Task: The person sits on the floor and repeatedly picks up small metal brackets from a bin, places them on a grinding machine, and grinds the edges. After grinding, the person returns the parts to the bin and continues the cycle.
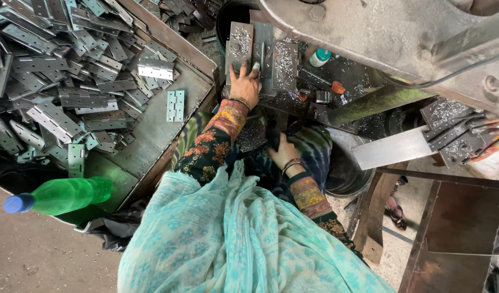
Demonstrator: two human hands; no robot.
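My left hand (pixel 245 82) lies flat on the press bed (pixel 263 59), fingers spread and pressing down on a grey metal plate (pixel 239 48) dusted with shavings; it grips nothing, it only rests on top. Just right of that plate on the same bed sits a second plate (pixel 285 64), also strewn with shavings, so I count two. My right hand (pixel 285 153) is down in my lap, nearer to me than the press bed, fingers loosely curled against the dark tie-dyed cloth (pixel 314 146); whether it has anything in it I cannot tell.

Left of the press bed stands a metal tray (pixel 192 92) heaped with grey hinges (pixel 70 81), too many to count. One open hinge (pixel 175 105) lies alone on the bare part of the tray, between the heap and the press bed. At the near left corner of the tray one green plastic bottle (pixel 65 195) with a blue cap lies on its side.

The heavy machine frame (pixel 380 32) hangs over the right of the press bed and hides what lies behind it. Below it sits one round metal bucket (pixel 344 173). Far right of the press bed, another person's hand (pixel 496 127) touches a shaving-covered part (pixel 450 116).
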